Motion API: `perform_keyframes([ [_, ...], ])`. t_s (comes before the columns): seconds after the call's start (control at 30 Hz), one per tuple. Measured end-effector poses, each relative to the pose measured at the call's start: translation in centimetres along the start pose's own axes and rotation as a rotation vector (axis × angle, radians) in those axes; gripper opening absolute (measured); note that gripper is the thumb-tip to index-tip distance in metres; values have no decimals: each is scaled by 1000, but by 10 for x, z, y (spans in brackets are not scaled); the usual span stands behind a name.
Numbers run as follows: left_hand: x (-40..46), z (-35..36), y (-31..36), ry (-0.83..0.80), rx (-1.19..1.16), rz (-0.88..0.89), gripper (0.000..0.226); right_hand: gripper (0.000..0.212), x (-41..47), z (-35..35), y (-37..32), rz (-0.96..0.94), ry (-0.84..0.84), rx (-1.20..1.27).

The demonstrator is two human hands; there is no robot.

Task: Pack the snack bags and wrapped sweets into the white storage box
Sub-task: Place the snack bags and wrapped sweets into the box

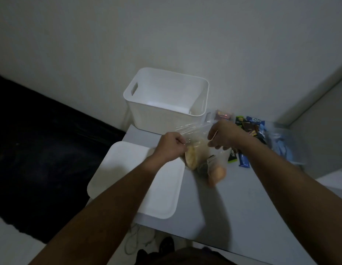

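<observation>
The storage box (166,100) is white, and its lid (135,180) is white too. The table (233,203) is light grey. The snack bag (200,150) is see-through, with yellow and orange snacks inside. The wrapped sweets (250,129) are blue, green, black and brown. One bar (244,162) is blue with white letters. The wall (166,35) is pale grey. The floor (42,150) looks black.

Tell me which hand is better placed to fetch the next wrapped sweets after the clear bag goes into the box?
Probably the right hand: the wrapped sweets lie just beside it. The left hand is over the lid side, farther away.
</observation>
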State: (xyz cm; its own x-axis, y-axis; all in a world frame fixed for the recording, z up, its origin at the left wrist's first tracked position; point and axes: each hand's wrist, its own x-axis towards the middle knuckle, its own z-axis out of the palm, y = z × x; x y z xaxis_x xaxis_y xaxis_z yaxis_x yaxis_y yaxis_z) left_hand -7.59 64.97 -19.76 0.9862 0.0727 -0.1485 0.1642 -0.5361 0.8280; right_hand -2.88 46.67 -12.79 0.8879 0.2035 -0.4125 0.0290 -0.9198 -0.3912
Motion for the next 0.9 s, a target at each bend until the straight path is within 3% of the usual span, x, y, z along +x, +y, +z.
perform_keyframes([
  [0.13,-2,21,17,-31,-7,34,24,23,-1,-9,25,-36,60,-140],
  [0.23,-1,33,22,44,-1,36,25,30,-3,-5,39,-121,80,-243],
  [0.4,2,50,30,31,119,63,31,44,-10,12,57,-161,58,-431],
  [0.5,3,61,37,34,185,58,21,24,-13,16,71,-238,97,-490],
  [0.6,2,63,52,-7,236,44,5,8,-14,2,82,-279,48,-485],
  [0.73,3,41,91,-44,209,29,6,9,-21,-53,76,-308,29,-424],
  [0.9,12,-19,152,37,46,-48,6,10,-36,-141,53,-274,108,-244],
])
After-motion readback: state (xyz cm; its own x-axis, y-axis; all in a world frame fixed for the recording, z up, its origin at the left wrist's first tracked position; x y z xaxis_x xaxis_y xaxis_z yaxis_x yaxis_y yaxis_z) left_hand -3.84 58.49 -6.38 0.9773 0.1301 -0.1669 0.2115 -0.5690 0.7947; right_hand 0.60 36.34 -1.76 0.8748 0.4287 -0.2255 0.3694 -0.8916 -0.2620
